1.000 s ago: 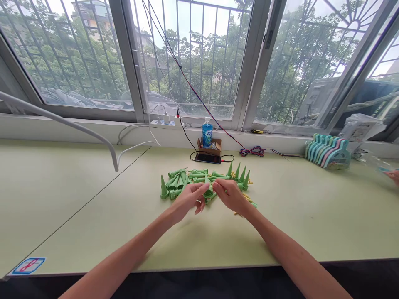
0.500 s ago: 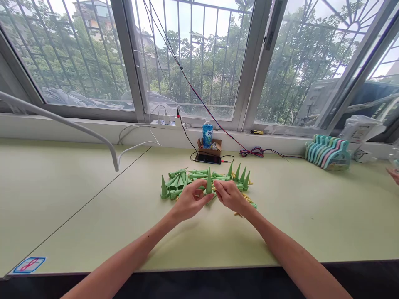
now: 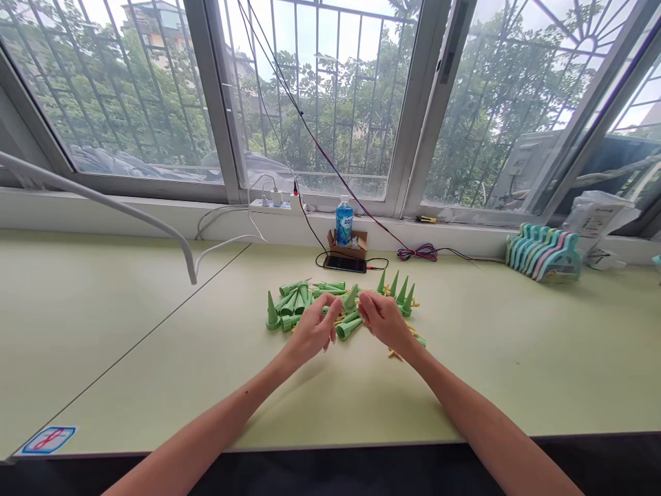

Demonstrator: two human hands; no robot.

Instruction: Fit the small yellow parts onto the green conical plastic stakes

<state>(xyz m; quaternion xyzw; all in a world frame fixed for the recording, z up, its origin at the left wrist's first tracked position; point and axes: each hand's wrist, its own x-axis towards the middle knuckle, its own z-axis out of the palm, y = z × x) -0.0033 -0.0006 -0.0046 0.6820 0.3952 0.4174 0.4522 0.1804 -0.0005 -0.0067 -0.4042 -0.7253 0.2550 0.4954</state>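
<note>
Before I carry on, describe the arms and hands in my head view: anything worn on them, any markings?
Both the left hand and the right hand are ungloved. No sleeve, watch or bracelet shows on either forearm. The left forearm carries one small spot; no cables are attached to either arm.

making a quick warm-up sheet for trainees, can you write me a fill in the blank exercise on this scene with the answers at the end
1. The person's bare left hand and bare right hand are on either side of a tilted ____ plastic cone.
2. The leftmost such cone stands with its pointed tip facing ____.
3. A clear plastic bottle of blue liquid stands inside an open brown cardboard ____.
4. At lower left, the white label has a ____ border.

Answers: green; up; box; blue
</note>
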